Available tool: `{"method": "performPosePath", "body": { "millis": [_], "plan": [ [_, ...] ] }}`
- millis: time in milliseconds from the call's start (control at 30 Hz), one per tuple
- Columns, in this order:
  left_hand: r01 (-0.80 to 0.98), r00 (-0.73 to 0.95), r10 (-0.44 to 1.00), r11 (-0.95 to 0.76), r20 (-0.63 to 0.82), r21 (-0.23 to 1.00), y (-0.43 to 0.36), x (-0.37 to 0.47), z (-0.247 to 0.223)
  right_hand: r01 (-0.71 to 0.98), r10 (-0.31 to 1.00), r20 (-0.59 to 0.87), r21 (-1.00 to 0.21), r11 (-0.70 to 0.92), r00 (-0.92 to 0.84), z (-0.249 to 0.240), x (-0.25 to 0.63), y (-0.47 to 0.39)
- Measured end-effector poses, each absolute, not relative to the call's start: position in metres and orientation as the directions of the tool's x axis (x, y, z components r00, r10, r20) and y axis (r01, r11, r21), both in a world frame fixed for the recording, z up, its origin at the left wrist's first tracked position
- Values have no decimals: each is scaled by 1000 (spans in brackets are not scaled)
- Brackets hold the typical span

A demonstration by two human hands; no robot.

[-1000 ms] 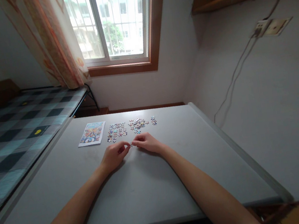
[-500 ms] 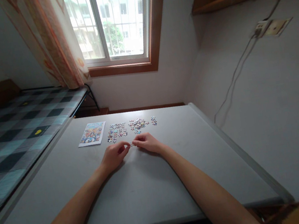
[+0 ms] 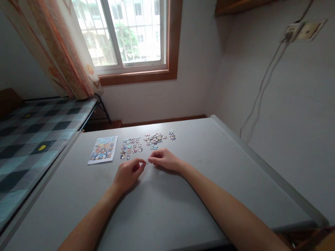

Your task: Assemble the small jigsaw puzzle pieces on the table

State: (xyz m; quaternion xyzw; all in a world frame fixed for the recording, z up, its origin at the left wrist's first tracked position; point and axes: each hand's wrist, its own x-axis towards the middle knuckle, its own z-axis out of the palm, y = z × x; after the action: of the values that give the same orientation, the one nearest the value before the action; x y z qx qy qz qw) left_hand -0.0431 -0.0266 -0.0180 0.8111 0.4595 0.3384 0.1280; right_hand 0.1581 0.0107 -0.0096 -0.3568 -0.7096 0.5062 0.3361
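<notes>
My left hand [image 3: 130, 174] and my right hand [image 3: 164, 159] meet near the middle of the table, each with thumb and forefinger pinched. Between their fingertips are small jigsaw puzzle pieces [image 3: 147, 161], held low over the tabletop; how they fit together is too small to see. Just beyond my hands lies a group of loose puzzle pieces [image 3: 132, 146] in rough rows. To its right is a denser heap of pieces [image 3: 156, 139], and a small cluster [image 3: 172, 135] sits farther right. A colourful picture sheet [image 3: 103, 149] rests flat at the left.
The grey-white table [image 3: 156, 219] has a raised edge along its right side. A bed with a checked cover [image 3: 39, 132] stands to the left. Beyond the table is a barred window [image 3: 136, 21] with a curtain [image 3: 57, 45]. A cable [image 3: 262, 86] hangs on the right wall.
</notes>
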Motion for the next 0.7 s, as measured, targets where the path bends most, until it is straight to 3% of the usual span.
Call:
{"method": "performPosePath", "body": {
  "millis": [700],
  "plan": [
    [655, 355, 831, -548, 428, 521, -25, -44, -21, 154, 846, 126, -959, 238, -519, -13, 158, 12]
  ]
}}
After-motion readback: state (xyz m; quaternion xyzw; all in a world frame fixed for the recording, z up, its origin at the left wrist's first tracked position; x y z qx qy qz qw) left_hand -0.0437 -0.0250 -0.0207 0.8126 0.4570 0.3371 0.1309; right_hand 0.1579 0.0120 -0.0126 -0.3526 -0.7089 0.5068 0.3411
